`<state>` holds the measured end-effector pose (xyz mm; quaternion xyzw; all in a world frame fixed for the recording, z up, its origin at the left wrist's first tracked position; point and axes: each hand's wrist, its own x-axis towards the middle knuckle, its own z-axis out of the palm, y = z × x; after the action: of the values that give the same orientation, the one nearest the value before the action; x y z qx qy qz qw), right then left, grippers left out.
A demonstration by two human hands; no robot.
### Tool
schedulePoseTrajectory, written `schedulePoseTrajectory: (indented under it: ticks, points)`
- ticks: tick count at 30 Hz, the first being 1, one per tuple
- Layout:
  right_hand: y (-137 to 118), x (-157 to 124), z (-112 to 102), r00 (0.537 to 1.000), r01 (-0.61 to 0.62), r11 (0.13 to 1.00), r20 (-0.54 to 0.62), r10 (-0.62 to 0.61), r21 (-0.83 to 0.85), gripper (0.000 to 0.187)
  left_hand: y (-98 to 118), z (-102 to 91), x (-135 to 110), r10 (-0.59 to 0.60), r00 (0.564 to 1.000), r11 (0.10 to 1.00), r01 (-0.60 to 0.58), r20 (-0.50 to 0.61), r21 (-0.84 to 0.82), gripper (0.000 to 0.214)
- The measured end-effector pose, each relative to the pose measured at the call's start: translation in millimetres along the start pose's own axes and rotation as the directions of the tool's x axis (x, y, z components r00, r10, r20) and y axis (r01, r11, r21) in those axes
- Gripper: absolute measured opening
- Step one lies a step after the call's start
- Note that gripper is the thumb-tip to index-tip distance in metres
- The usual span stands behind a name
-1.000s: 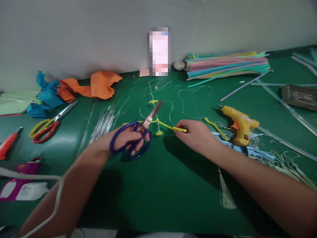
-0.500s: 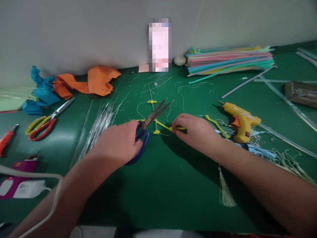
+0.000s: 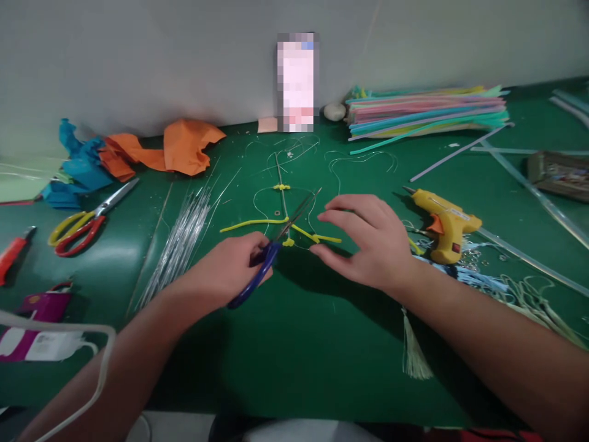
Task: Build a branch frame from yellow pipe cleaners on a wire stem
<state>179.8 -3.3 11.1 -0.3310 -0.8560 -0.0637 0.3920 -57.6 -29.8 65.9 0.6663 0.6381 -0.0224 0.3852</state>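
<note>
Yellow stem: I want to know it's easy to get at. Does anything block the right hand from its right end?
Nothing visible: the right hand is open, and the right end of the yellow stem shows between thumb and fingers. The blue scissors cross farther left, in the left hand.

left hand point(image 3: 234, 265) curled in grip, right hand point(image 3: 372, 240) to its right, fingers point(image 3: 339, 220) arched, thumb point(image 3: 332, 259) apart from them

Green tabletop point(image 3: 294, 350): yellow fuzzy stem point(image 3: 248, 223), wire bundle point(image 3: 179, 230), glue gun point(image 3: 445, 221), red-and-yellow scissors point(image 3: 100, 210).
</note>
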Motion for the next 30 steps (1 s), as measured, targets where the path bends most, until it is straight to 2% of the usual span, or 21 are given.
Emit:
schedulePoseTrajectory:
  ticks: [2, 5, 10, 14, 18, 23, 30]
  points:
    - [-2, 2, -1, 0.993, 0.102, 0.994, -0.060, -0.104, -0.039, 0.035, 2, -1.0, -4, -0.012, 0.989, 0.979, 0.041, 0.147, -0.202, 0.021]
    - [-6, 5, -1, 0.973, 0.223, 0.971, -0.045, -0.228, -0.089, 0.033, 4, 3.2, -7, 0.015, 0.956, 0.948, 0.079, 0.293, -0.307, 0.019]
    - [-6, 8, 0, 0.953, 0.304, 0.951, 0.010, -0.304, -0.056, 0.013, -1, 14.0, -5, 0.114, 0.953, 0.916, 0.009, 0.280, -0.402, 0.016]
    - [-3, 8, -1, 0.945, 0.318, 0.948, 0.066, -0.319, 0.016, 0.015, -2, 10.3, -6, 0.143, 0.965, 0.949, -0.070, 0.221, -0.308, 0.013]
    - [-1, 7, -1, 0.939, 0.338, 0.938, 0.041, -0.342, 0.080, 0.015, -1, 5.1, -6, 0.140, 0.964, 0.974, -0.092, 0.228, -0.208, 0.017]
    - [-3, 7, -1, 0.946, 0.319, 0.944, 0.040, -0.323, 0.077, 0.012, 4, 5.9, -7, 0.175, 0.970, 0.984, -0.178, 0.169, 0.004, 0.019]
    - [-4, 6, -3, 0.926, 0.373, 0.924, 0.026, -0.376, 0.088, 0.007, 15, 5.2, -13, 0.125, 0.985, 0.953, -0.153, 0.122, 0.261, 0.020]
